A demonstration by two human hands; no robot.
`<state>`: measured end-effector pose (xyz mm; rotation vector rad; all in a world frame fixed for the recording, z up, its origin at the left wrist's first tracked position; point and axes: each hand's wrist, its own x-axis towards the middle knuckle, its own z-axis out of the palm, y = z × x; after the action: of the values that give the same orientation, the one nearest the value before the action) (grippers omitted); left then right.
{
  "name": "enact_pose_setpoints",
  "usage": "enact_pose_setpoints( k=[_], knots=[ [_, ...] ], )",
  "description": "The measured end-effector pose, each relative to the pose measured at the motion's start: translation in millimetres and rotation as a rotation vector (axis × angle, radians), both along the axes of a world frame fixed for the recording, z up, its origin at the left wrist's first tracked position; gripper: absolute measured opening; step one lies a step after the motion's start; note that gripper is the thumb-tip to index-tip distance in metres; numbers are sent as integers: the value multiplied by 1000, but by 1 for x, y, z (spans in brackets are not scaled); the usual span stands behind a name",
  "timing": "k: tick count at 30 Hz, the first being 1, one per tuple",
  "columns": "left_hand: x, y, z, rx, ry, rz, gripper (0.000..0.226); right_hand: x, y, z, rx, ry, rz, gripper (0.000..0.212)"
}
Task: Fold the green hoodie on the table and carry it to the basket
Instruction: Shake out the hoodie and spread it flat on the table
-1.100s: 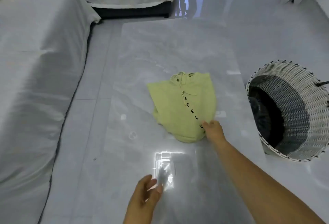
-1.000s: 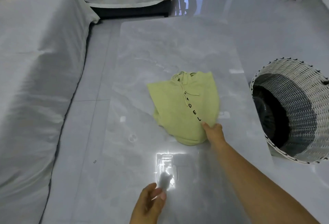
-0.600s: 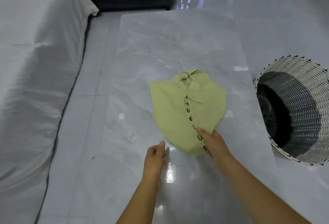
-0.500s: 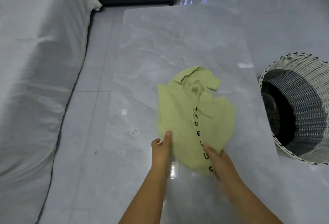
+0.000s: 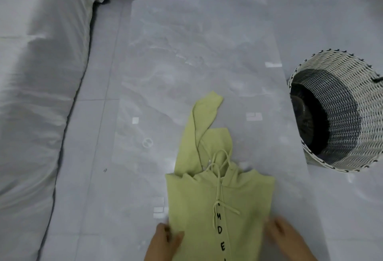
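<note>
Grey marble table (image 5: 196, 53) with a white-sheeted couch (image 5: 37, 74) running down the left of the frame and the woven basket (image 5: 362, 105) on the floor at the right. So, half a second ago the green hoodie (image 5: 192, 198) was a bunched lump mid-table. Now it's been dragged down to the bottom centre of the frame and opened out, lettering up, hood (image 5: 215, 142) pointing up-frame and one sleeve (image 5: 204, 111) trailing above it. My read: that's just the lay-it-flat step, no actual fold made yet, and the basket is well apart from it.

Both forearms come in from the bottom edge, one on each side of the body of the hoodie. Left hand (image 5: 165, 242) has its thumb over the left edge, gripping the fabric. Right hand (image 5: 288, 240) sits at the right edge but it's blurry, so I can't tell if it's gripping or just resting there.
</note>
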<state>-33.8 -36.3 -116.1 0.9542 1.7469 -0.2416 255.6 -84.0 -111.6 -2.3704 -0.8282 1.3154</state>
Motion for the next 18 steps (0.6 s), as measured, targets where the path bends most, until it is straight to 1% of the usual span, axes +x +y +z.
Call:
enact_pose_setpoints(
  k=[1,2,3,4,5,6,7,8,9,10,11,12,15,16,18],
  knots=[
    [1,8,-1,123,11,-35,71,9,2,-5,28,-64,6,29],
    [3,18,-4,244,15,-47,75,17,9,-15,46,-108,-37,16],
    [11,32,-3,366,28,-51,73,27,17,-23,75,-165,-44,18],
    [19,47,-3,449,47,-100,68,35,28,-34,93,-204,-25,39],
    [27,62,-4,510,48,-171,66,36,42,-36,117,-180,-1,51],
    [35,74,-7,523,52,-277,68,35,49,-43,116,-137,38,54],
    [40,82,-13,483,68,-386,69,31,55,-45,102,-71,102,52],
    [41,88,-15,400,104,-511,64,27,58,-47,65,-7,186,46],
    [40,90,-14,336,154,-627,52,24,57,-45,26,32,256,38],
    [36,89,-10,311,178,-713,36,24,54,-42,1,31,291,29],
    [30,89,-3,308,184,-736,24,26,51,-35,4,3,283,18],
    [23,89,4,303,162,-713,21,30,47,-28,28,-28,264,8],
    [0,89,30,382,69,-659,35,44,41,2,94,-124,180,33],
    [-5,90,42,407,27,-620,37,48,41,17,143,-123,151,35],
    [-9,91,68,441,-82,-525,34,51,42,51,247,-41,97,32]
  ],
)
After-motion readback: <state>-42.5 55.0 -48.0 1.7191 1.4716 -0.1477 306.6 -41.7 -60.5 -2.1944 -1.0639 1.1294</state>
